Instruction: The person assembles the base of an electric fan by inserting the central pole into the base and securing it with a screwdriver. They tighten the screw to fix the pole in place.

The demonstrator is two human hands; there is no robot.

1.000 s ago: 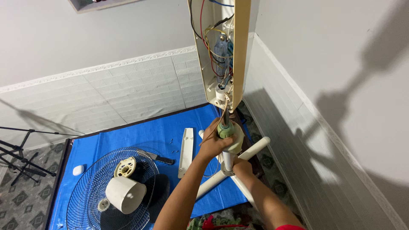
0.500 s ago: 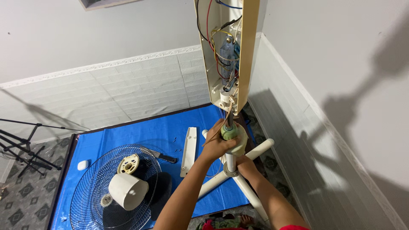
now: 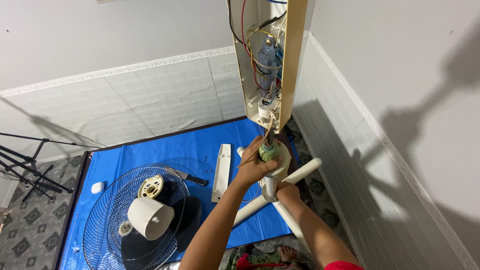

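1. The left hand [image 3: 252,167] is closed around the green collar [image 3: 269,151] at the top of the white pole [image 3: 269,186].
2. The right hand [image 3: 288,192] is lower down. It grips the pole near the spot where the white legs [image 3: 302,172] meet.
3. The pole stands up on the blue mat [image 3: 165,155], close to the corner of the room.
4. Above the collar hangs an open cream box [image 3: 267,55]. Red, yellow and black wires [image 3: 250,45] show inside it.
5. A thin brown cord [image 3: 260,145] runs from the box down past the left hand.
6. A long white cover [image 3: 221,171] lies flat on the mat, just left of the pole.
7. A round wire fan guard [image 3: 107,230] lies further left. A white cup-shaped shell [image 3: 149,217] rests on it.
8. A black tripod [image 3: 25,167] stands off the mat at the far left.
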